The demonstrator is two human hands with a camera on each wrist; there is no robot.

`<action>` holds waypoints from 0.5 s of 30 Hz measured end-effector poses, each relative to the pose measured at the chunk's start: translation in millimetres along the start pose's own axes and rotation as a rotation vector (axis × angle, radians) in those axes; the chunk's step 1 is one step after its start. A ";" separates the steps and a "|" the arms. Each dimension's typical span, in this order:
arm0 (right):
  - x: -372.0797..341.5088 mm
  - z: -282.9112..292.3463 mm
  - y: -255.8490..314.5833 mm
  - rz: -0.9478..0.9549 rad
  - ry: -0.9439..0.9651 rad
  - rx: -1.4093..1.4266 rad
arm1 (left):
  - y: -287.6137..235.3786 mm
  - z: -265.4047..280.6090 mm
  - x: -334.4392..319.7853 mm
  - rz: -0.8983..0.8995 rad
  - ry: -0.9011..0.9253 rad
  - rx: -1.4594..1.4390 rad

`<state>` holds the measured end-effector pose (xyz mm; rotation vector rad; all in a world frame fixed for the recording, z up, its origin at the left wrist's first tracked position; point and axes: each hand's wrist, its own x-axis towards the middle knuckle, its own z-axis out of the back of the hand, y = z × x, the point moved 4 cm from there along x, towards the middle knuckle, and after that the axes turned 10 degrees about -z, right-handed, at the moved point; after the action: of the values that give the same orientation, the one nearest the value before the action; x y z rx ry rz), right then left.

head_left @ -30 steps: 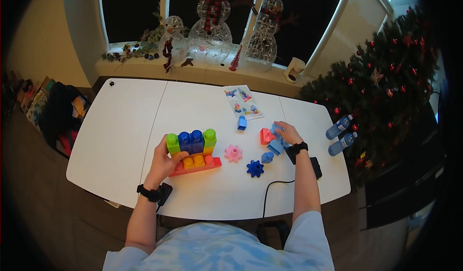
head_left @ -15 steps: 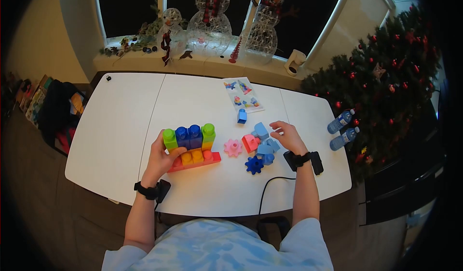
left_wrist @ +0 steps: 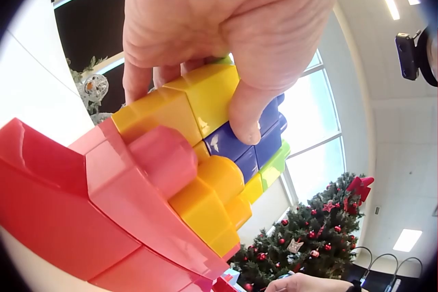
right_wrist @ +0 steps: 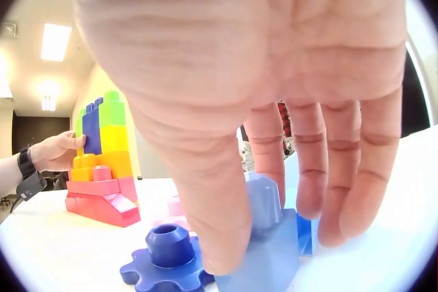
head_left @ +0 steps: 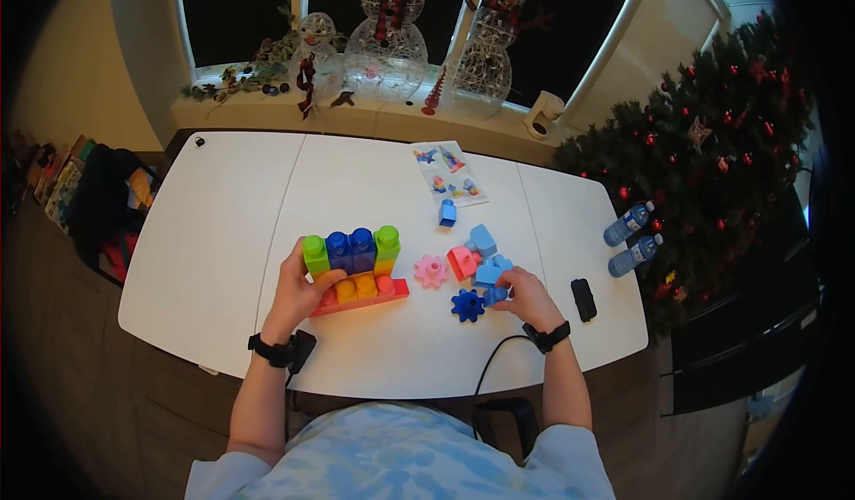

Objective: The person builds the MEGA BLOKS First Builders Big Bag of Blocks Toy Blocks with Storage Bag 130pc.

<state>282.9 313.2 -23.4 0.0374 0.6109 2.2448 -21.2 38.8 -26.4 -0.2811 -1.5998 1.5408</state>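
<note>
My left hand (head_left: 296, 291) grips a structure of stacked toy building blocks (head_left: 361, 260), its thumb on the blue blocks and its fingers behind. The structure has a red base, yellow and orange blocks, and blue and green ones on top. In the right wrist view my right hand (right_wrist: 226, 52) has its thumb against the near side of a small light blue block (right_wrist: 263, 258), with the fingers on its far side. Just left of that block lies a dark blue gear-shaped piece (head_left: 468, 305). A pink gear-shaped piece (head_left: 431, 272) lies between the structure and the loose blocks.
Further back are a coral block (head_left: 462, 263), light blue blocks (head_left: 482, 239), a single blue block (head_left: 447, 213) and a picture sheet (head_left: 451, 175). Two water bottles (head_left: 629, 224) stand at the table's right edge, near a black device (head_left: 583, 300). A cable (head_left: 488, 364) runs from my right wrist.
My right hand let a light blue block go beside the coral one, drew back right, then came nearer and took the small blue block. My left hand keeps its grip on the structure.
</note>
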 end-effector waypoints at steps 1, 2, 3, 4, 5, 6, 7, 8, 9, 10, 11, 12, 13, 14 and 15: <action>1.2 0.2 -0.7 0.003 -0.001 0.000 | 0.2 -0.1 0.3 0.005 0.006 -0.015; 3.5 0.1 -3.6 -0.020 0.019 0.004 | 0.6 -0.4 0.5 0.011 0.010 -0.030; 5.1 2.2 -3.0 -0.041 0.040 0.007 | 0.3 -0.3 0.7 0.008 0.004 -0.028; 6.3 8.1 -1.1 -0.033 0.039 0.006 | 0.1 -0.7 0.9 0.011 0.005 -0.037; 7.5 19.1 -0.5 -0.062 -0.007 0.101 | -0.3 -0.9 0.8 0.016 0.004 -0.044; 8.2 29.4 5.4 -0.090 -0.051 0.198 | -0.3 -0.8 0.6 0.016 -0.004 -0.038; 10.4 35.4 15.9 -0.080 -0.046 0.201 | -0.5 -1.2 1.1 0.009 0.006 -0.039; 12.2 45.0 29.6 -0.021 -0.099 0.348 | -1.1 -0.8 1.3 0.001 0.017 -0.040; 13.1 54.6 42.9 0.037 -0.153 0.496 | -1.8 0.1 1.4 0.002 0.014 -0.031; 12.9 59.4 63.2 0.144 -0.162 0.541 | -2.6 -0.3 1.9 0.008 0.022 -0.038; 12.6 61.1 84.1 0.148 -0.161 0.544 | -3.3 -0.2 2.4 0.014 0.031 -0.046; 9.6 63.2 112.0 0.287 -0.157 0.583 | -4.2 1.7 3.0 0.012 0.030 -0.043; 6.0 65.4 139.1 0.427 -0.153 0.619 | -4.8 2.6 3.7 0.014 0.063 -0.026; 2.5 66.2 164.0 0.505 -0.135 0.569 | -5.3 2.9 4.2 0.017 0.095 -0.009; 0.7 64.6 186.5 0.584 -0.117 0.519 | -10.2 2.4 5.3 0.016 0.092 -0.006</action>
<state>166.9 234.2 115.4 0.6794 1.2235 2.5322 -22.0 38.7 -14.7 -0.3641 -1.5344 1.5135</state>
